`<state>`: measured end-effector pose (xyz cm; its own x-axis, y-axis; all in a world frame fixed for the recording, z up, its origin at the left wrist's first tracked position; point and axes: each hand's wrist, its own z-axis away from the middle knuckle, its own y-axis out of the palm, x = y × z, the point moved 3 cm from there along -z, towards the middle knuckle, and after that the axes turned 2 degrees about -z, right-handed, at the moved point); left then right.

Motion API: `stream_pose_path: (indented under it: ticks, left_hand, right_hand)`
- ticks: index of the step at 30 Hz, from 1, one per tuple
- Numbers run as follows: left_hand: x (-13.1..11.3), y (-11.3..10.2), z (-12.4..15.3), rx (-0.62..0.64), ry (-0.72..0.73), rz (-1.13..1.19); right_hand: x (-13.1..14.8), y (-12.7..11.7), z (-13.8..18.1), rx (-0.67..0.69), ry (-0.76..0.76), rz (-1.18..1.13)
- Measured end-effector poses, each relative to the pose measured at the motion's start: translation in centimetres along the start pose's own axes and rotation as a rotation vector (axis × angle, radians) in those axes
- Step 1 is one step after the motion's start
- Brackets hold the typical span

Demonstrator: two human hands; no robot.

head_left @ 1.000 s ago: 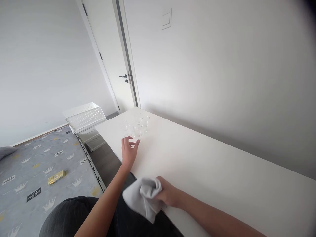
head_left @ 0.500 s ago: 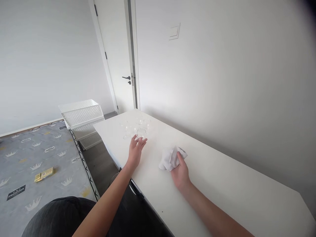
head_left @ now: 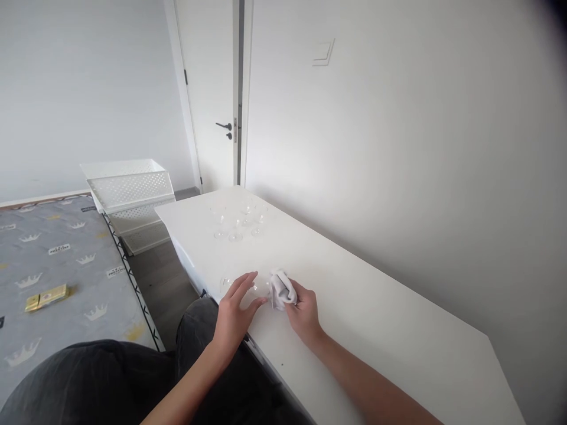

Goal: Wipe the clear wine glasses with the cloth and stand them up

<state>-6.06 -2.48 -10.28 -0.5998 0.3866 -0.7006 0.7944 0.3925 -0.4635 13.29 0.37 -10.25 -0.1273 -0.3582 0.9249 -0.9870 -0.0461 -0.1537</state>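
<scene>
A clear stemmed glass lies tipped sideways in my left hand, whose fingers curve around its stem. Its round foot shows past the fingers on the left, and the bowl points right. My right hand grips a bunched pale grey-white cloth against or just beside the glass's rim; whether they touch I cannot tell. Farther off on the white table, several clear stemmed glasses stand upright in a cluster.
White perforated baskets are stacked on the floor beyond the table's left end. On the left is a grey crown-patterned mattress with a flat golden packet. A wall borders the table's right side, and a door stands behind.
My left hand has come back from the cluster with a glass, nearer to me. The cloth in my right hand has moved left to the glass. The view has shifted slightly right.
</scene>
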Motion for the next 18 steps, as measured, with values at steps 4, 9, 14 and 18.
stream_pose_path:
  ticks: [4,9,14,18]
  left_hand:
    - [-0.4,0.4,0.5,0.011,0.106,0.005]
    - [-0.8,-0.7,0.0,0.023,0.298,0.021]
    - [-1.3,-1.6,-0.6,0.040,0.137,0.010]
    - [-2.1,-1.4,0.0,-0.017,0.151,-0.020]
  right_hand:
    - [1.7,1.1,0.7,0.245,0.079,-0.152]
    - [2.7,1.3,0.8,0.436,0.214,-0.322]
    - [1.6,0.4,0.0,0.194,0.142,-0.274]
    - [1.3,0.7,0.4,0.193,0.125,-0.272]
